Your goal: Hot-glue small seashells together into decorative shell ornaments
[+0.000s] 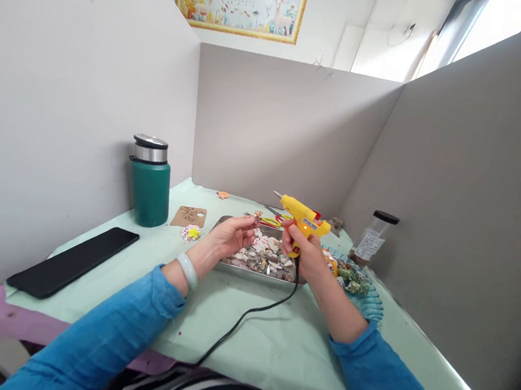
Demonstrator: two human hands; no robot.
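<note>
My right hand (pixel 305 249) is wrapped round the handle of a yellow hot glue gun (pixel 302 213), its metal nozzle pointing up and left. An orange light glows on the gun's side, and a black cord (pixel 251 312) runs down from the handle to the table's front edge. Between thumb and fingertips, my left hand (pixel 234 235) pinches a small brownish patterned shell (pixel 257 215), partly hidden by the fingers. The nozzle and the shell are apart. Beneath both hands lies a metal tray (pixel 254 274) full of mixed shells (pixel 262 252).
A green bottle (pixel 150 186), black flat slab (pixel 75 260) and brown card (pixel 189 216) lie left. Behind the tray are yellow-handled pliers (pixel 271 222). To the right, a blue glass plate (pixel 375 300) bears colourful pieces near a tilted, black-lidded jar (pixel 372 237). Grey panels (pixel 283 131) enclose the table.
</note>
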